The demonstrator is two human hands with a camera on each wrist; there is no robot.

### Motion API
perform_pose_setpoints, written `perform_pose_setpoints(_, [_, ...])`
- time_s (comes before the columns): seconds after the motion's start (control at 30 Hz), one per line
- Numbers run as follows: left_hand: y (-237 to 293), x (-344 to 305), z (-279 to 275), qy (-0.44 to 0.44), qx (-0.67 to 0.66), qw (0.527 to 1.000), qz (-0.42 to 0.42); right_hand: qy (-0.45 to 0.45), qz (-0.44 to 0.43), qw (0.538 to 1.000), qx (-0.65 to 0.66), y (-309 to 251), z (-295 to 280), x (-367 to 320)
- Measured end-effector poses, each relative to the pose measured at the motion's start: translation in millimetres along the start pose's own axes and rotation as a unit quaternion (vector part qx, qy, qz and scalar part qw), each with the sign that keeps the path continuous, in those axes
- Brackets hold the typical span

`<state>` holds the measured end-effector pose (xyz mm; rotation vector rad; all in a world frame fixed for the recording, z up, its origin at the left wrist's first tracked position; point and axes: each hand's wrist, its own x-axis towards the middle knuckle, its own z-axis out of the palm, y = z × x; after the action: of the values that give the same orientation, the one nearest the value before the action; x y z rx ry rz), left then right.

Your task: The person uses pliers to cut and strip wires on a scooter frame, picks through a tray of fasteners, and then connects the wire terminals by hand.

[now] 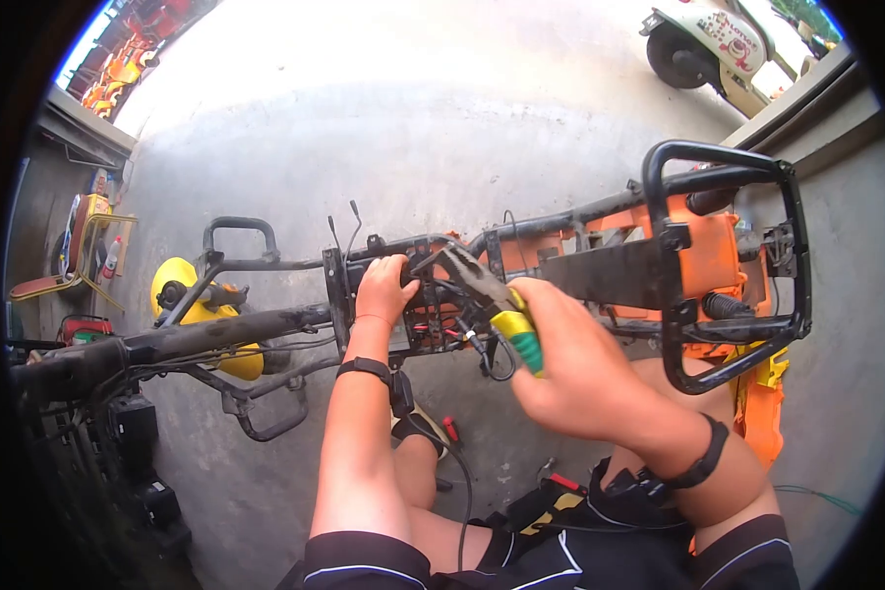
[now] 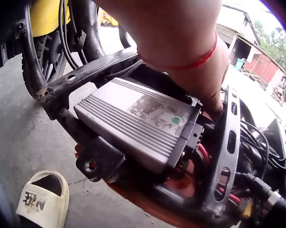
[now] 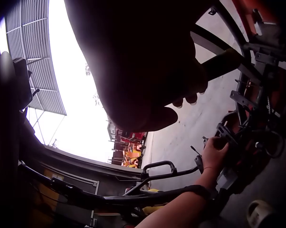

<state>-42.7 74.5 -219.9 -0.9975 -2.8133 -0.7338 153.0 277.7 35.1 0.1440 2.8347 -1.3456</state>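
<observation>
My right hand grips pliers by their yellow-green handles; the metal jaws are over the middle of a black vehicle frame. In the right wrist view this hand is dark, with the handle sticking out. My left hand has thumb and fingers bent round a small black part at the frame, left of the pliers. Seen from the left wrist, the hand reaches down behind a silver finned box; its fingertips are hidden. Red and black wires run beside the box.
A looped black rack and orange panels are at the frame's right end. A yellow part lies left. Below are a light slipper and a red-handled tool. A scooter stands at the upper right.
</observation>
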Motion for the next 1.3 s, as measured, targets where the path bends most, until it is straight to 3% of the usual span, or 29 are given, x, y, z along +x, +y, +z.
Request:
perform_pose_setpoints(0.2, [21.0,9.6,-36.8,-0.175,-0.032,0.975,-0.134,0.02,0.009,1.0,0.016,-0.2,5.0,-3.9])
perform_pose_setpoints(0.23, [15.6,9.7,-35.7,-0.176,-0.031,0.975,-0.135,0.023,0.004,1.0,0.011,0.8,4.9,-4.2])
perform_pose_setpoints(0.3, [6.7,12.2,-34.3,-0.16,0.033,0.985,-0.048,0.015,0.014,1.0,0.012,2.1,2.1,-3.5])
perform_pose_setpoints(0.43, [6.7,27.9,-20.5,-0.173,0.061,0.98,-0.082,0.011,0.026,0.999,0.02,3.3,-0.3,1.2])
perform_pose_setpoints(0.53, [8.7,35.5,-12.7,-0.143,0.099,0.983,-0.052,0.006,0.032,0.999,0.023,1.3,-2.4,7.1])
perform_pose_setpoints(0.63, [14.5,39.5,-34.7,-0.234,0.055,0.965,-0.101,0.002,0.021,0.999,0.027,1.2,-3.9,10.0])
perform_pose_setpoints(0.77, [3.8,35.6,-27.1,-0.221,0.037,0.971,-0.077,-0.007,0.024,0.999,0.021,2.0,-4.0,9.7])
perform_pose_setpoints(0.83, [-4.3,36.2,-15.5,-0.198,0.101,0.975,-0.016,-0.014,0.0,1.0,0.005,3.8,-2.3,7.5])
perform_pose_setpoints(1.0, [-2.2,37.5,-15.5,-0.225,0.145,0.964,-0.004,-0.03,0.005,0.999,0.011,1.0,-5.9,4.4])
perform_pose_setpoints(1.1, [-12.1,33.3,-7.4,-0.193,0.118,0.972,0.06,-0.022,0.01,1.0,0.008,4.2,-7.7,5.7])
perform_pose_setpoints(1.3, [-14.3,20.2,-8.1,-0.127,0.071,0.988,0.042,-0.019,0.001,1.0,-0.001,7.6,-6.5,4.8])
